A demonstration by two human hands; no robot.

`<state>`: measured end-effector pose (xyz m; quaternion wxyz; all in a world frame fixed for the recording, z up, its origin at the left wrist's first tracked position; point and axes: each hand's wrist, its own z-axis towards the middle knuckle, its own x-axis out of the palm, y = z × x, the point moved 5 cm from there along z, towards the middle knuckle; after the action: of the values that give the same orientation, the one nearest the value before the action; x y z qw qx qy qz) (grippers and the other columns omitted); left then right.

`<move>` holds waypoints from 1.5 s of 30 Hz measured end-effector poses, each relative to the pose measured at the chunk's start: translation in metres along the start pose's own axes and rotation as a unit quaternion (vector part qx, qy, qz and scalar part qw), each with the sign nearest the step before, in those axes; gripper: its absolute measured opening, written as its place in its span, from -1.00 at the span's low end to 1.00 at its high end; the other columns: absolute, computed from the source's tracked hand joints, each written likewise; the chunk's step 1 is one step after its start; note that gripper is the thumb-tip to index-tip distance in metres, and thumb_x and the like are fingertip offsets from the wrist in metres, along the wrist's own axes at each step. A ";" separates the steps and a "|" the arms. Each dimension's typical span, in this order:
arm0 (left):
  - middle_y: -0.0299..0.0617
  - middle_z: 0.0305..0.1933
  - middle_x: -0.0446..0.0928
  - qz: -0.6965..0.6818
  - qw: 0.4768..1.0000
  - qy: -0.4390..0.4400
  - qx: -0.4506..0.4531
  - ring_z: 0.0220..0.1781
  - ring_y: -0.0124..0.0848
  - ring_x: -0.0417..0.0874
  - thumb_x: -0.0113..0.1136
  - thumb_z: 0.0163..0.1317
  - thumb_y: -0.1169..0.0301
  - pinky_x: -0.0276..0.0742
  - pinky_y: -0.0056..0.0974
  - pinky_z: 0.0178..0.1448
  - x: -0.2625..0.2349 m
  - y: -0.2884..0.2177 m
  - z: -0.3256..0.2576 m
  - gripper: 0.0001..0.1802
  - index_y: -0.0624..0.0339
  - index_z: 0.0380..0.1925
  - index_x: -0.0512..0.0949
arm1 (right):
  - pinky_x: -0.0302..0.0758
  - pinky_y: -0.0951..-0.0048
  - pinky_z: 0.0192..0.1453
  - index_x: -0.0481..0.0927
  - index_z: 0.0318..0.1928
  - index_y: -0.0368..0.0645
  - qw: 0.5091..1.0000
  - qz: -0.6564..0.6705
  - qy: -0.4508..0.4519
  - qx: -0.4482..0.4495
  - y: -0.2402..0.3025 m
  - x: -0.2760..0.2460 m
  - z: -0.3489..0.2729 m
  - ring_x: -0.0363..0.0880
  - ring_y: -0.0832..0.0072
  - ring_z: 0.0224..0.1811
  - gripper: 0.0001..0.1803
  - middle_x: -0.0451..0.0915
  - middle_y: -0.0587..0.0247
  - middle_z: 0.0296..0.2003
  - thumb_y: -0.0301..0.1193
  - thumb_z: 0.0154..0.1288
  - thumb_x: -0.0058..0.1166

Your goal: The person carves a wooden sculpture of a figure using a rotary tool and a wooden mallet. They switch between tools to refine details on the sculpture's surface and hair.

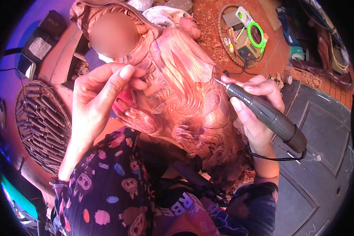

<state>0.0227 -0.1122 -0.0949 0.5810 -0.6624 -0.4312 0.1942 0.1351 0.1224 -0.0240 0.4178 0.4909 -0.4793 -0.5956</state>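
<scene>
My right hand (pixel 259 106) is wrapped round a black rotary carving tool (pixel 265 112), its thin metal bit aimed up and left over the wood. A large carved wooden figure (pixel 185 74) with flowing robe folds lies in front of me. My left hand (pixel 100 94) is raised above the figure's left side with thumb and forefinger pinched together; anything between them is too small to make out. Below that hand, a carved wooden hand (pixel 139 120) juts from the figure. A dark cord loops from the tool's back end near my right wrist.
At the left stands a round basket (pixel 43 122) of many slim carving tools. A round tray (pixel 221 29) at the back right holds a control box (pixel 247 49) and a green ring-shaped item (pixel 256 37). Wood chips litter the floor. A dark panelled board (pixel 314 145) lies at right.
</scene>
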 end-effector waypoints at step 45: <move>-0.13 -0.28 0.68 0.033 0.999 -0.006 0.001 -0.21 -0.47 0.69 0.08 0.42 0.36 0.56 -0.43 -0.13 0.002 -0.001 0.000 -0.71 0.41 -0.13 0.62 | 0.41 -0.15 0.30 0.39 -0.17 -0.21 0.999 -0.013 0.036 -0.012 0.002 0.002 -0.004 0.56 0.05 0.08 -0.72 0.36 0.24 -0.21 -0.68 0.15 0.17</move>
<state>0.0234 -0.1109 -0.0934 0.5726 -0.6742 -0.4123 0.2180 0.1384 0.1200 -0.0229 0.4329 0.5130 -0.4506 -0.5884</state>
